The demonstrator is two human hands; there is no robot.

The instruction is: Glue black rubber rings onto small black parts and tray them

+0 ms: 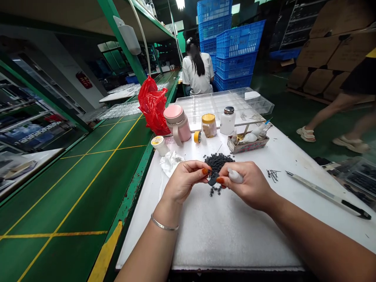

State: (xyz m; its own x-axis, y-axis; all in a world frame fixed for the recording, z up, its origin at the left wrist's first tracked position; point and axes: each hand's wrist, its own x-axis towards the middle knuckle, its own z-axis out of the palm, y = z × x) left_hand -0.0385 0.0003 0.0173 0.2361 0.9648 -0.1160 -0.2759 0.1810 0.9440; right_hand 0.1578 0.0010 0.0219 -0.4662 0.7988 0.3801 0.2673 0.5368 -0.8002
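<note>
My left hand pinches a small black piece between thumb and fingertips. Close beside it, my right hand holds a small white bottle in its curled fingers, and its thumb and forefinger meet at a dark flat piece between the two hands. Just behind the fingertips lies a pile of small black rings, with several loose ones nearer me on the white tabletop. Thin black pins are scattered to the right of my right hand.
Across the table's back stand a pink flask, jars, a small tray of bottles and a clear compartment box. A pen lies right, a white cloth left. A green conveyor runs alongside. One person sits ahead; another walks at right.
</note>
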